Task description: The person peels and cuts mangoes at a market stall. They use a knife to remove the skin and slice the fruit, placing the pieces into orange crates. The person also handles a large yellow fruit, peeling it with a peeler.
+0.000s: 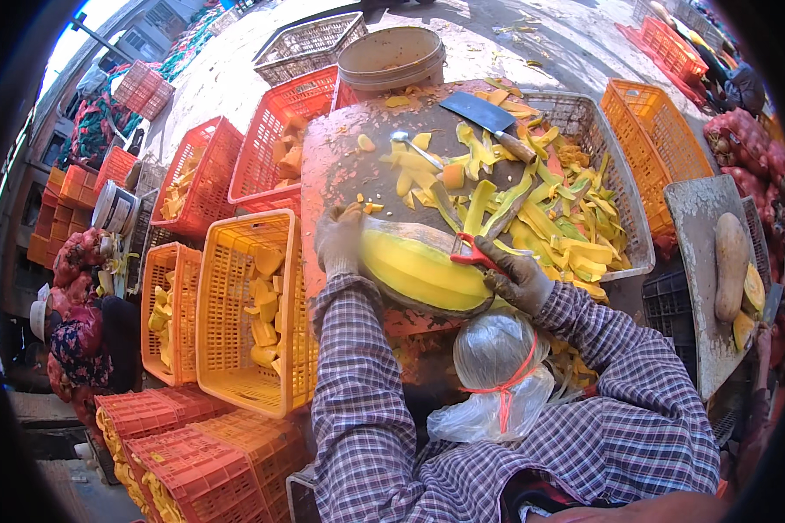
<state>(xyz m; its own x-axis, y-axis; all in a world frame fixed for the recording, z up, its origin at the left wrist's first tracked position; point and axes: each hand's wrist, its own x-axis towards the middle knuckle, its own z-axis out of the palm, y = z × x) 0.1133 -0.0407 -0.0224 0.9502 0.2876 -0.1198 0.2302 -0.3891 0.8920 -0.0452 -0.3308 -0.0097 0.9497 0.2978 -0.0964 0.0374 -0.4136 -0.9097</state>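
Note:
A long pumpkin [425, 265] lies across the front of the worn board, its near side peeled to bright yellow and some dull skin left on top. My gloved left hand [340, 238], a little blurred, grips its left end. In my gloved right hand [520, 274] is a red-handled peeler [474, 252], its head against the pumpkin's right part. Strips of peel [477, 206] stand up just beyond the blade. Farther back on the board rest a cleaver [477, 112] with a wooden handle and a metal spoon [415, 147]. A plastic-wrapped knee [497, 353] is below the pumpkin.
Peelings [572, 242] heap over a grey crate [618, 176] at right. Yellow [291, 314] and red crates [199, 176] with pumpkin pieces line the left. A bucket [392, 59] stands behind the board. Another board [700, 216] holds a whole squash [731, 268]. A person [95, 346] sits far left.

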